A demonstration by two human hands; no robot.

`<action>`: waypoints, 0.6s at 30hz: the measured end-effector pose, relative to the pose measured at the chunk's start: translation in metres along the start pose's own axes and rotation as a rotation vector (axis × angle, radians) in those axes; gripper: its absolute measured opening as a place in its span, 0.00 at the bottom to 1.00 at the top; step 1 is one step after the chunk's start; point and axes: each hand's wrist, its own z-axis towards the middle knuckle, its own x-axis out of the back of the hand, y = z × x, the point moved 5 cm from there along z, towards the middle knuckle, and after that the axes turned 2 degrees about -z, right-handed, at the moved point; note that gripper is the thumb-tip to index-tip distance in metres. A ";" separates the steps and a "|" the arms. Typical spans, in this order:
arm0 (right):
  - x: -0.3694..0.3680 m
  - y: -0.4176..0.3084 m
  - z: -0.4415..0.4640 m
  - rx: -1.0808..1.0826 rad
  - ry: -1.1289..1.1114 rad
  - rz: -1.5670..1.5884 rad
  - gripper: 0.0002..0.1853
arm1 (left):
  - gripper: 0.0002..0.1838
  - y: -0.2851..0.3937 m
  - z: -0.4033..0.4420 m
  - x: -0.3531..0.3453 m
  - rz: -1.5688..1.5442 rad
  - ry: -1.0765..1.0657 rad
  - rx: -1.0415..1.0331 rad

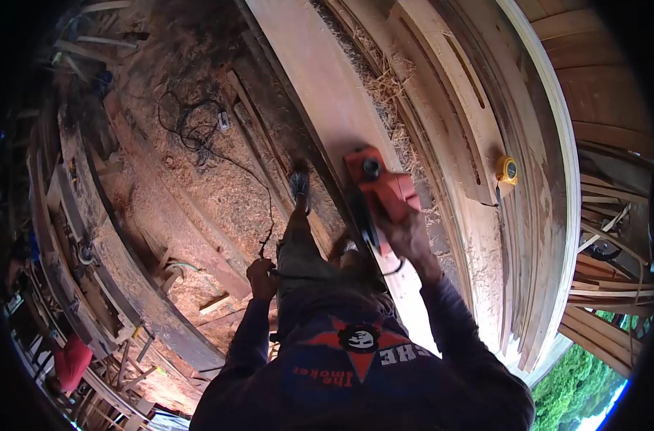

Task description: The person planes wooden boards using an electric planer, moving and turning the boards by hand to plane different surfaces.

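A red electric planer point(388, 188) rests on a long, pale wooden board point(320, 72). My right hand point(411, 238) is wrapped round the planer's rear handle. Down at my left side, my left hand point(261, 279) is closed around the black power cord point(309, 277). From this hand the cord runs to the back of the planer on one side and down to the floor on the other. The fingers of both hands are partly hidden by shadow and angle.
Stacked planks point(485, 244) lie right of the board, with a yellow tape measure point(507, 170) on them. Wood shavings point(393, 90) fill the gap between. A cable tangle point(190, 129) lies on the sawdust-covered floor. Another person's red sleeve point(73, 363) shows at lower left.
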 end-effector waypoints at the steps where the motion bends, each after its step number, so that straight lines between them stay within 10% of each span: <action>1: -0.004 -0.020 0.033 0.045 0.003 0.019 0.17 | 0.11 -0.003 0.003 0.006 0.024 -0.017 0.083; 8: -0.060 -0.123 0.327 0.907 0.349 -0.676 0.08 | 0.06 -0.005 0.062 0.023 0.006 -0.022 0.140; 9: -0.046 -0.141 0.349 0.306 -0.066 -0.126 0.12 | 0.06 0.002 0.077 0.023 0.038 0.036 0.076; 15: -0.030 -0.154 0.332 0.148 -0.080 0.065 0.13 | 0.05 0.011 0.121 0.056 0.035 0.135 0.021; 16: -0.042 -0.132 0.328 0.816 0.255 -0.405 0.12 | 0.05 0.002 0.115 0.058 0.055 0.138 0.030; 18: -0.027 -0.096 0.257 0.562 0.105 -0.667 0.12 | 0.05 -0.007 0.101 0.056 0.097 0.098 0.009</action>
